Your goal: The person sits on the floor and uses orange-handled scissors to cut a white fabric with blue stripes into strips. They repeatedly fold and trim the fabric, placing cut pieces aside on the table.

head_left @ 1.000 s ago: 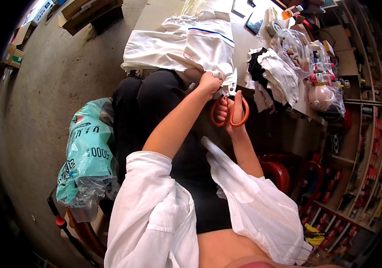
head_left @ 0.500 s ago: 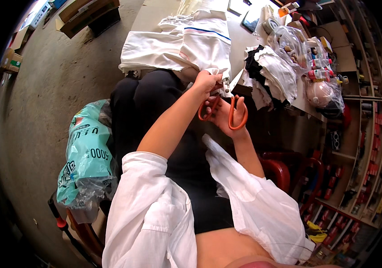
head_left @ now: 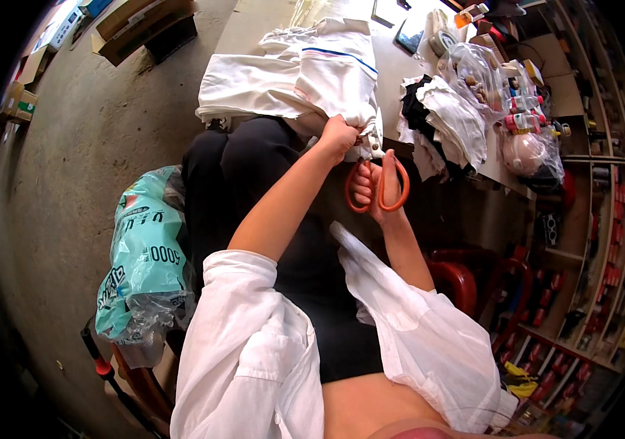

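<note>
A white cloth garment (head_left: 334, 84) with a blue and red stripe lies over the near edge of the table and partly across my dark-trousered knees. My left hand (head_left: 339, 137) is closed on its lower right edge and bunches the fabric. Just to the right, my right hand (head_left: 371, 184) grips a pair of scissors (head_left: 402, 192) by its red-orange loop handles, thumb in one loop and fingers round the other. The blades point away from me along the garment's right edge. Whether fabric lies between them I cannot tell.
Right of the garment lies a pile of white and black cloth pieces (head_left: 453, 121) on the table (head_left: 243, 33). Plastic bags (head_left: 471, 73) and small bottles stand beyond it. A teal plastic bag (head_left: 144, 252) sits at my left, a red chair (head_left: 455, 285) at my right, near shelves (head_left: 583, 256).
The scissors have turned upright and shifted slightly right, with their handles closer together. My right fingers have curled round the grip. The left hand stays nearly in place on the cloth.
</note>
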Demonstrator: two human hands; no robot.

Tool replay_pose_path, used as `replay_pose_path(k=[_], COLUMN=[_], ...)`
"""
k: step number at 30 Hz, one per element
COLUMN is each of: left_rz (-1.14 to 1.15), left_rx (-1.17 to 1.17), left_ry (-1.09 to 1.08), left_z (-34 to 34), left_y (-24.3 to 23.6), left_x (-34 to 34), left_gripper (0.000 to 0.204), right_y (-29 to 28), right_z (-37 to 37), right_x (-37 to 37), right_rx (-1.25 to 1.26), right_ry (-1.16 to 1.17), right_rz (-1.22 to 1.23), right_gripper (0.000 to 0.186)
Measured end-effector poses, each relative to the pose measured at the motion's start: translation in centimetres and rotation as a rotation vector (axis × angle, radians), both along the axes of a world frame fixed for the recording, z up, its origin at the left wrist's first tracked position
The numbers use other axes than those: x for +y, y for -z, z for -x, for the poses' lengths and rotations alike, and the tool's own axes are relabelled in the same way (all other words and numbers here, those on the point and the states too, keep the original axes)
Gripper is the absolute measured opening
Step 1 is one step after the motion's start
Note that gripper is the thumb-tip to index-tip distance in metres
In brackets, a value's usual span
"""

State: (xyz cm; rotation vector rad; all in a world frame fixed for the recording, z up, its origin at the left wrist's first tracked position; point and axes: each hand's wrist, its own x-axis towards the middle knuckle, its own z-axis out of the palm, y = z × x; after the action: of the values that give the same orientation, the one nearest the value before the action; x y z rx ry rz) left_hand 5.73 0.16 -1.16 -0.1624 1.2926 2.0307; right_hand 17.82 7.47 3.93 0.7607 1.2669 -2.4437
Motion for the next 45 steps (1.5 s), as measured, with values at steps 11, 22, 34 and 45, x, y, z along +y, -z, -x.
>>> replay_pose_path(k=[11, 22, 34, 45], left_rz=[0.135, 0.265, 0.363, -0.063], left_rx=[0.128, 0.259, 1.273, 2.048], left_ry=[0.244, 0.257, -0.298, 0.581], left_z=[-0.1, -0.6, 0.9, 0.5], left_y=[0.1, -0.3, -18.7, -31.6], left_x=[-1.3, -2.6, -15.8, -23.2], left_gripper=[0.011, 0.019, 0.032, 0.054], right_y=[1.1, 0.8, 2.4, 2.4], right_z=[0.1, 0.8, -0.1, 0.0], right_x=[0.4, 0.5, 0.4, 0.0], right_rx=[0.087, 0.014, -0.134, -0.088], right_ry=[-0.008, 0.098, 0.077, 0.099], right_rz=[0.077, 0.368, 0.357, 0.385], right_gripper=[0.063, 0.061, 0.061, 0.059])
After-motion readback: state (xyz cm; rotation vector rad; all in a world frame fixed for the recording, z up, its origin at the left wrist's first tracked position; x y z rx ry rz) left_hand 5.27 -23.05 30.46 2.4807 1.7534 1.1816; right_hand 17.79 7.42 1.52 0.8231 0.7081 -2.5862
